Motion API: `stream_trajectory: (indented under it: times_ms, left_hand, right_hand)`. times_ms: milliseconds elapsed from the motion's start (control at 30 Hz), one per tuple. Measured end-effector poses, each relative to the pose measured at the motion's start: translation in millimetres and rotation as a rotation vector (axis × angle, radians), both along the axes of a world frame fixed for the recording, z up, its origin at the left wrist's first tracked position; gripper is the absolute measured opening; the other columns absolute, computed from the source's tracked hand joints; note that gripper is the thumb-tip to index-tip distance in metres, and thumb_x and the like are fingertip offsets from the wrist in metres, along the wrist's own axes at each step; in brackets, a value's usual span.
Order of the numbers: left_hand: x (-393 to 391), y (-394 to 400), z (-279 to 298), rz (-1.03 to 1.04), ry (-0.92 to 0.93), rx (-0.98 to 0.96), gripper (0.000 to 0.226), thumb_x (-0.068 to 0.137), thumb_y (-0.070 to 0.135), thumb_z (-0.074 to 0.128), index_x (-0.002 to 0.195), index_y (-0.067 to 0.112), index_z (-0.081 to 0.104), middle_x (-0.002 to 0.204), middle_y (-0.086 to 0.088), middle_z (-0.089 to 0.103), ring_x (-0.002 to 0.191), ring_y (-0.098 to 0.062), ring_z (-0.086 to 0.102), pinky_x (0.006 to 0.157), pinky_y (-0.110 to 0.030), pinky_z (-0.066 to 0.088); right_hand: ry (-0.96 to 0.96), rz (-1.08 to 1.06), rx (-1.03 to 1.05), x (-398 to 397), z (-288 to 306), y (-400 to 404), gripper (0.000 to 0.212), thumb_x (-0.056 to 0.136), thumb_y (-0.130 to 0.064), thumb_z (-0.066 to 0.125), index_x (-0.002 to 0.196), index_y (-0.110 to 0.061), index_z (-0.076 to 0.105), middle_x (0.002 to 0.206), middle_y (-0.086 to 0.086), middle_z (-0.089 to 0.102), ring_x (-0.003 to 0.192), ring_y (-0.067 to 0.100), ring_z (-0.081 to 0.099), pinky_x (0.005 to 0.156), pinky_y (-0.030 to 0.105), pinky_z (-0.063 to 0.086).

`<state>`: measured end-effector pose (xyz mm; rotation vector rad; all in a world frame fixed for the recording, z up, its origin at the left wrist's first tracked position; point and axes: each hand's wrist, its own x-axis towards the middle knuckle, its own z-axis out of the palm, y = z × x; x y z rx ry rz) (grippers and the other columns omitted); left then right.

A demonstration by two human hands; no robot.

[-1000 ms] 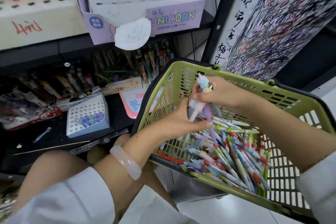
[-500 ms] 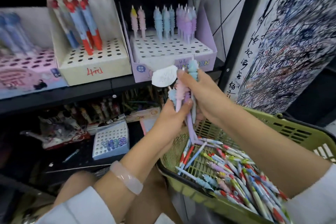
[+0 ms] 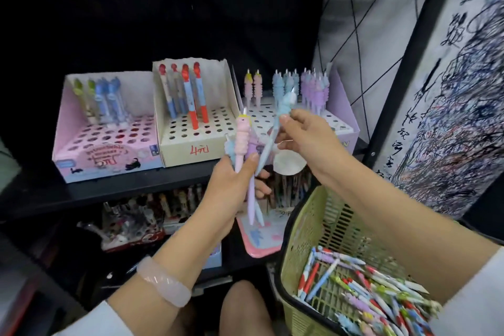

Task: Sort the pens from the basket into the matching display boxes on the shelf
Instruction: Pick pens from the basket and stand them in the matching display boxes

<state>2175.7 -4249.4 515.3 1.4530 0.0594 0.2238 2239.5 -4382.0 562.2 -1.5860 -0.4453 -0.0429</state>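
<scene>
Where the black shelf crosses a dim alcove, three perforated card display boxes are set side by side — a pink box, a cream box and a lilac box, the last partly hidden by the hands. A bundle of ridged pastel pens is gripped upright in the left hand; a blue pen is pinched by the right hand before the lilac box. More pens are heaped in the green plastic lattice basket, lower right. A scribbled panel is seen at right.
</scene>
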Motion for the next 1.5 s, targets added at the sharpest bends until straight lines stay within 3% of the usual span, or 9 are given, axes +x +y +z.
stream_trajectory:
  times_ms: [100, 200, 333, 600, 800, 967, 1233, 1333, 1500]
  left_hand:
    - [11, 18, 3, 0.070, 0.015, 0.046, 0.022, 0.093, 0.030, 0.053, 0.085, 0.010, 0.053, 0.052, 0.003, 0.058, 0.038, -0.011, 0.048, 0.040, -0.021, 0.042]
    - [24, 30, 7, 0.109, -0.001, -0.017, 0.022, 0.093, 0.029, 0.054, 0.078, 0.013, 0.051, 0.047, 0.008, 0.051, 0.035, -0.008, 0.040, 0.036, -0.018, 0.034]
    - [42, 36, 15, 0.084, -0.028, -0.069, 0.018, 0.095, 0.025, 0.051, 0.080, 0.014, 0.053, 0.052, 0.006, 0.051, 0.042, -0.008, 0.041, 0.044, -0.023, 0.037]
    - [53, 40, 21, 0.017, -0.068, -0.071, 0.018, 0.096, 0.019, 0.048, 0.081, 0.011, 0.053, 0.054, 0.008, 0.056, 0.049, -0.009, 0.046, 0.051, -0.021, 0.041]
    - [55, 42, 17, 0.021, -0.061, -0.065, 0.015, 0.096, 0.018, 0.047, 0.083, 0.012, 0.052, 0.055, 0.009, 0.056, 0.048, -0.006, 0.047, 0.050, -0.020, 0.042]
    - [54, 45, 16, 0.017, -0.068, -0.071, 0.012, 0.095, 0.018, 0.047, 0.087, 0.011, 0.052, 0.054, 0.010, 0.056, 0.047, -0.005, 0.047, 0.048, -0.018, 0.043]
    - [52, 45, 23, 0.020, -0.088, -0.089, 0.012, 0.095, 0.016, 0.047, 0.087, 0.008, 0.052, 0.057, 0.007, 0.056, 0.046, -0.006, 0.048, 0.048, -0.017, 0.044]
    - [51, 44, 24, 0.025, -0.087, -0.090, 0.012, 0.096, 0.016, 0.047, 0.087, 0.010, 0.052, 0.055, 0.008, 0.057, 0.047, -0.006, 0.049, 0.049, -0.018, 0.045]
    - [50, 44, 21, 0.031, -0.067, -0.079, 0.010, 0.095, 0.017, 0.048, 0.088, 0.012, 0.053, 0.057, 0.008, 0.058, 0.049, -0.007, 0.050, 0.051, -0.019, 0.045]
  right_hand:
    - [-0.172, -0.239, -0.083, 31, 25, -9, 0.014, 0.096, -0.018, 0.049, 0.082, -0.019, 0.053, 0.075, 0.001, 0.064, 0.057, 0.000, 0.060, 0.059, 0.015, 0.052]
    - [-0.330, -0.433, -0.300, 65, 39, -20, 0.008, 0.095, -0.019, 0.050, 0.090, -0.013, 0.049, 0.082, 0.014, 0.068, 0.073, 0.020, 0.064, 0.071, 0.034, 0.053]
    - [-0.390, -0.569, -0.555, 101, 46, -24, 0.016, 0.095, -0.020, 0.050, 0.097, -0.004, 0.050, 0.082, 0.012, 0.061, 0.078, 0.028, 0.056, 0.068, 0.035, 0.043]
    - [-0.330, -0.632, -0.818, 128, 41, -15, 0.022, 0.098, -0.017, 0.045, 0.103, 0.004, 0.050, 0.088, 0.020, 0.057, 0.073, 0.030, 0.050, 0.059, 0.031, 0.031]
    - [-0.322, -0.601, -1.025, 146, 35, -4, 0.027, 0.096, -0.014, 0.047, 0.115, 0.005, 0.050, 0.110, 0.026, 0.058, 0.101, 0.039, 0.056, 0.071, 0.035, 0.040]
    - [-0.405, -0.689, -1.009, 153, 28, 1, 0.065, 0.091, -0.002, 0.046, 0.147, -0.019, 0.016, 0.084, 0.012, 0.049, 0.072, 0.026, 0.048, 0.051, 0.030, 0.030]
    - [-0.515, -0.810, -1.399, 162, 33, 1, 0.066, 0.091, -0.009, 0.047, 0.148, -0.015, 0.013, 0.102, 0.012, 0.062, 0.084, 0.031, 0.061, 0.046, 0.026, 0.024]
    - [-0.523, -0.777, -1.541, 162, 37, -1, 0.062, 0.094, -0.012, 0.044, 0.148, -0.012, 0.013, 0.110, 0.011, 0.061, 0.095, 0.031, 0.061, 0.055, 0.028, 0.032]
    - [-0.452, -0.763, -1.492, 162, 40, -2, 0.055, 0.096, -0.013, 0.041, 0.146, -0.011, 0.020, 0.111, 0.015, 0.061, 0.097, 0.034, 0.060, 0.058, 0.031, 0.032]
